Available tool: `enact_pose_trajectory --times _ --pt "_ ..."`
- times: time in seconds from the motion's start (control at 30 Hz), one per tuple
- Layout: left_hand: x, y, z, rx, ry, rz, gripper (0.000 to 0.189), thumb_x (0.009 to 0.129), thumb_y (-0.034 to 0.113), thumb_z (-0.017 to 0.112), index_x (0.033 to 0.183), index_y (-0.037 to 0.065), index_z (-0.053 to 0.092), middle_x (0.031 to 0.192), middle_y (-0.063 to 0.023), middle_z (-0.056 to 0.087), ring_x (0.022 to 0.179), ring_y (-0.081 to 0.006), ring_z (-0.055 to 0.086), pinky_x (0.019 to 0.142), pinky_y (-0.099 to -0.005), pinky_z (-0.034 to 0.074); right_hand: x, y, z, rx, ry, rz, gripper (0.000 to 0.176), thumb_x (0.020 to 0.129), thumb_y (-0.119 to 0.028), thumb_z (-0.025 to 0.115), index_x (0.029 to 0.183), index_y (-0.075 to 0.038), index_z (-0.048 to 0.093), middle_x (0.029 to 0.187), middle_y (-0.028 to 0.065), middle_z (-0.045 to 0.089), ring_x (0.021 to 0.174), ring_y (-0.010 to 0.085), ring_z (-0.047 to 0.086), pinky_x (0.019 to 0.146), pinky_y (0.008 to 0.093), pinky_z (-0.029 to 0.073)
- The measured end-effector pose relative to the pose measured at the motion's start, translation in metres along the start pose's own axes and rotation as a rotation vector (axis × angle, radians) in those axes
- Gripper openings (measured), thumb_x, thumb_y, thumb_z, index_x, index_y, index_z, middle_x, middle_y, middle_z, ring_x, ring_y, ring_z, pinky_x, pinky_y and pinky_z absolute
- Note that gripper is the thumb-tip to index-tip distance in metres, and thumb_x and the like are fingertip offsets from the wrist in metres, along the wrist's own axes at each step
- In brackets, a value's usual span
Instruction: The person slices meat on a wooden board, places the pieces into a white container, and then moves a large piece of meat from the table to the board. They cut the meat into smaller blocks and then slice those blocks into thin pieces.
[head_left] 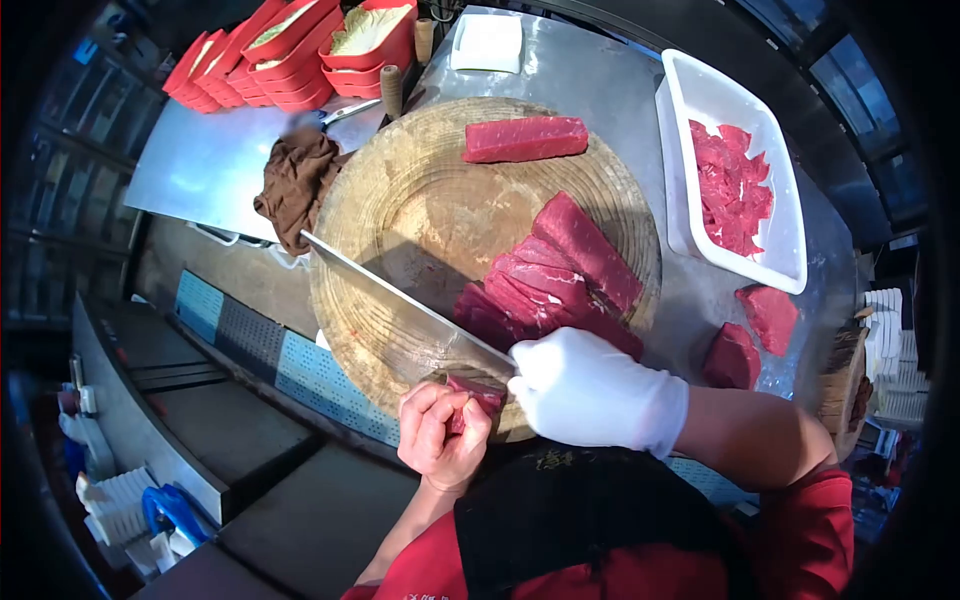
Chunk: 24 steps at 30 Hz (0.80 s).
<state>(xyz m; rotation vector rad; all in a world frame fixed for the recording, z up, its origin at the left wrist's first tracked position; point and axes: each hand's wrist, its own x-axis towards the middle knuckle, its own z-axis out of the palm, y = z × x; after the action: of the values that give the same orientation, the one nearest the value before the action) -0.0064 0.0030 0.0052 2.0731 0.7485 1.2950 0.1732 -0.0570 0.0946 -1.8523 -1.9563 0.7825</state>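
My left hand (442, 430), bare, has its fingers curled around a small piece of red meat (482, 392) at the near edge of a round wooden chopping block (400, 190). My right hand (595, 388), in a white glove, is closed on the handle of a long knife (408, 304); the handle itself is hidden in the fist. The blade slants up and left across the block, its tip near a brown cloth (298, 185). Beyond the glove lie overlapping meat slices (535, 285) and a thick strip of meat (590, 250). Another meat block (525, 139) rests at the far side.
On the right stands a white tub (678, 190) holding cut meat (730, 185). Two meat chunks (768, 318) lie on the metal table (600, 65) nearby. A white dish (487, 43) sits at the back, and stacked red containers (295, 85) are at the far left.
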Motion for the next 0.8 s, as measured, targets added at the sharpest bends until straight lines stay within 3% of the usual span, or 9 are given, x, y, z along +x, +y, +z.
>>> enact_pose_trajectory --times 0.1,0.2,0.33,0.4,0.6,0.77,0.8 --pt "-0.008 0.002 0.0 0.0 0.025 -0.073 0.019 0.074 -0.001 0.074 0.09 0.001 0.065 0.089 -0.0113 0.062 0.079 -0.025 0.06 0.071 -0.0322 0.049 -0.026 -0.028 -0.03 0.039 -0.111 0.313 0.019 0.089 -0.016 0.057 0.078 -0.001 0.061 0.063 0.0179 0.059 0.059 0.0381 0.063 0.056 0.047 0.051" --pt "-0.011 0.004 0.003 0.035 0.062 -0.091 0.026 0.072 0.001 0.077 0.095 0.002 0.066 0.09 -0.0117 0.063 0.08 -0.0275 0.06 0.07 -0.0347 0.05 -0.055 -0.039 -0.041 0.106 -0.162 0.27 0.009 0.081 -0.01 0.059 0.081 -0.001 0.06 0.065 0.0189 0.063 0.063 0.0367 0.067 0.056 0.0456 0.053" --pt "-0.017 0.0 -0.001 0.135 0.036 -0.056 0.032 0.069 0.003 0.081 0.098 0.003 0.068 0.091 -0.0112 0.067 0.083 -0.0319 0.062 0.074 -0.0389 0.051 -0.081 -0.041 -0.044 0.009 -0.107 0.171 0.007 0.083 -0.01 0.059 0.081 -0.003 0.058 0.065 0.0151 0.061 0.06 0.0347 0.064 0.053 0.0437 0.05" --pt "-0.019 0.0 0.0 0.104 0.041 -0.072 0.03 0.069 0.006 0.082 0.096 0.003 0.068 0.089 -0.0098 0.067 0.083 -0.0329 0.062 0.076 -0.0394 0.051 -0.086 -0.042 -0.046 0.022 -0.175 0.254 0.007 0.082 -0.011 0.061 0.081 -0.005 0.057 0.064 0.0122 0.059 0.056 0.0313 0.063 0.051 0.0408 0.049" --pt "-0.022 -0.006 0.001 0.145 0.062 -0.046 0.027 0.071 0.011 0.083 0.092 0.004 0.069 0.087 -0.0103 0.067 0.08 -0.0323 0.063 0.076 -0.0395 0.052 -0.067 -0.042 -0.052 -0.039 -0.305 0.217 0.009 0.079 -0.011 0.061 0.079 -0.003 0.055 0.062 0.0115 0.058 0.056 0.0309 0.064 0.05 0.0403 0.05" --pt "-0.015 -0.002 0.0 0.112 0.038 -0.064 0.022 0.071 0.008 0.079 0.09 0.003 0.069 0.084 -0.0097 0.065 0.076 -0.0308 0.063 0.074 -0.0382 0.052 -0.034 -0.043 -0.048 0.007 -0.399 0.241 0.009 0.078 -0.01 0.06 0.079 -0.002 0.056 0.061 0.0125 0.059 0.054 0.0317 0.064 0.05 0.0429 0.051" --pt "-0.013 -0.002 0.001 0.123 0.044 -0.047 0.021 0.07 0.006 0.077 0.09 0.003 0.069 0.083 -0.0093 0.065 0.074 -0.0299 0.062 0.073 -0.0374 0.052 -0.025 -0.041 -0.041 0.042 -0.314 0.203 0.009 0.078 -0.01 0.06 0.08 -0.002 0.056 0.062 0.014 0.06 0.055 0.0327 0.065 0.051 0.0435 0.052"
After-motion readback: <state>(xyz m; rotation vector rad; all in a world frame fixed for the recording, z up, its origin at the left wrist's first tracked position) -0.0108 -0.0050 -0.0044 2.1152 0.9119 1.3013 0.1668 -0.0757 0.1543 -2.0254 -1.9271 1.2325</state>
